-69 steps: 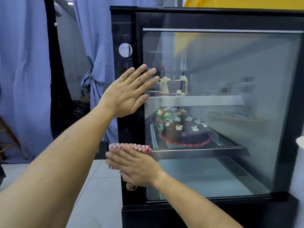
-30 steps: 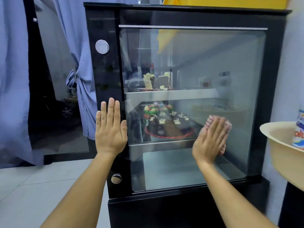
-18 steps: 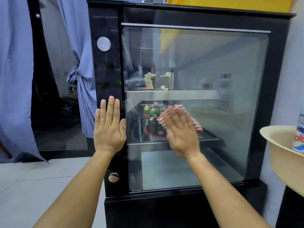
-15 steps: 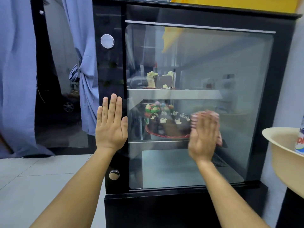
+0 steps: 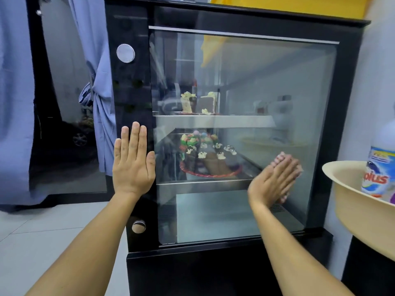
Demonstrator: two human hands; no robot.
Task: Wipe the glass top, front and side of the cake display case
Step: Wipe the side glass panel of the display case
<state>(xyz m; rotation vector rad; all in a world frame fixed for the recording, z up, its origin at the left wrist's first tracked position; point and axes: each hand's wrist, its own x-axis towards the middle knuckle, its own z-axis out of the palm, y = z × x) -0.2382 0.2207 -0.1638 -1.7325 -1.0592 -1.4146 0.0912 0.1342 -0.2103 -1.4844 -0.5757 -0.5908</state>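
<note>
A black-framed cake display case (image 5: 350, 103) fills the view, its glass pane (image 5: 267, 82) facing me. My left hand (image 5: 132, 163) lies flat with straight fingers on the black left frame. My right hand (image 5: 275, 178) presses a red-and-white cloth (image 5: 299, 167) flat against the lower right of the glass; only the cloth's edges show past the fingers. Inside, a chocolate cake (image 5: 211, 161) on a red plate sits on the middle shelf, and cake slices (image 5: 198, 103) stand on the upper shelf.
A beige basin (image 5: 350, 199) holding a detergent bottle (image 5: 380, 167) sticks in from the right, close to the case. Blue curtains (image 5: 15, 103) hang at left, with a dark glass door (image 5: 64, 103) between them. Pale floor tiles (image 5: 42, 231) lie below left.
My right hand has swept the cloth back and forth across the lower glass and is now farther right. My left hand has stayed flat on the left frame.
</note>
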